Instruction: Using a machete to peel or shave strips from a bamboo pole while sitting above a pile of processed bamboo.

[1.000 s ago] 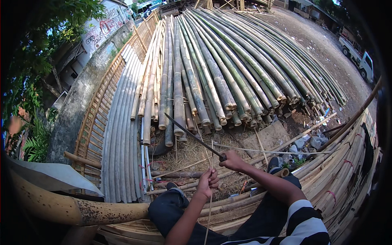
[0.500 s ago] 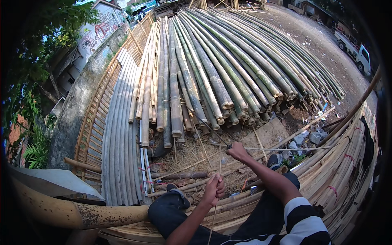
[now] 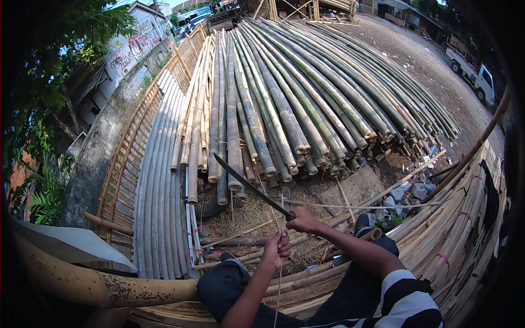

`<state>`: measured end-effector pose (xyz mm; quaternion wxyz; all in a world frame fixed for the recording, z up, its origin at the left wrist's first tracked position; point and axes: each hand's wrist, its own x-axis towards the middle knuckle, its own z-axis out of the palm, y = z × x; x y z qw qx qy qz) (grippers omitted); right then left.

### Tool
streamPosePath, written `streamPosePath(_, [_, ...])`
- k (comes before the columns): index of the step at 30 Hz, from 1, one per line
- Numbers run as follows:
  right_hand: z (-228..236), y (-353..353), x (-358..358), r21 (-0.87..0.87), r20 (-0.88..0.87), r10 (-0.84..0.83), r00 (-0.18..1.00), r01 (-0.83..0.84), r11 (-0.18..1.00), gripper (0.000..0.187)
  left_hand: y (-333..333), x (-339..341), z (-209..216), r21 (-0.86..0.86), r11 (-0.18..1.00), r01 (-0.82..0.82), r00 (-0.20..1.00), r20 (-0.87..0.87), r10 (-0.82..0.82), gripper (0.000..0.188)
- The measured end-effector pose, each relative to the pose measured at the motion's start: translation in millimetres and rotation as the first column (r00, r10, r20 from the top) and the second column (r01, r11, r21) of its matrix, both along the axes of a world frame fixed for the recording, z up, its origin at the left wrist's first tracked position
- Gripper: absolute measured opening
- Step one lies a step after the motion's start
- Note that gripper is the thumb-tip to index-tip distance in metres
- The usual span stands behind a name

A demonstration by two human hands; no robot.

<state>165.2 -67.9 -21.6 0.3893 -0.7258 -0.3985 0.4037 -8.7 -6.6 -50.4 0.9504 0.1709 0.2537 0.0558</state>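
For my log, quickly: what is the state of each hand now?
Left hand: closed around a thin bamboo strip.
Right hand: closed on the handle of a long dark machete, blade raised.

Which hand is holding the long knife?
The right hand grips the long dark knife, blade raised toward the bamboo poles. The left hand only pinches a thin bamboo strip.

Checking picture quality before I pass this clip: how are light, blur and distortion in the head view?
Head view: even daylight, no strong glare; the bamboo poles bow outward from fisheye distortion, and dark vignette fills the corners. The long knife in the right hand looks sharp, not smeared. The left hand and its thin bamboo strip are clear too.
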Motion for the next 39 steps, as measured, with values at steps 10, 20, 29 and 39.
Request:
streamPosePath(10, [-16.4,0.9,23.6,-0.03,0.441,-0.023,0.897,0.041,0.999,0.034,-52.7,-3.3,33.8,0.25,0.967,-0.044,0.973,-0.207,0.098,0.029])
streamPosePath(20, [9.9,-15.7,49.3,0.042,-0.104,-0.337,0.936,0.342,0.939,0.019,7.2,-0.8,15.7,-0.011,0.999,-0.036,0.999,0.016,0.037,0.027])
streamPosePath(29, [5.0,-2.2,-1.8,0.063,0.369,0.218,0.903,-0.259,0.964,0.026,-12.7,-5.4,17.9,-0.045,0.998,-0.036,0.999,0.037,0.038,0.026])
streamPosePath(39, [2.2,-4.5,-9.5,0.14,0.451,0.236,0.861,-0.329,0.934,0.023,-17.5,-12.5,26.1,-0.006,0.999,-0.047,0.998,-0.031,0.047,0.026])
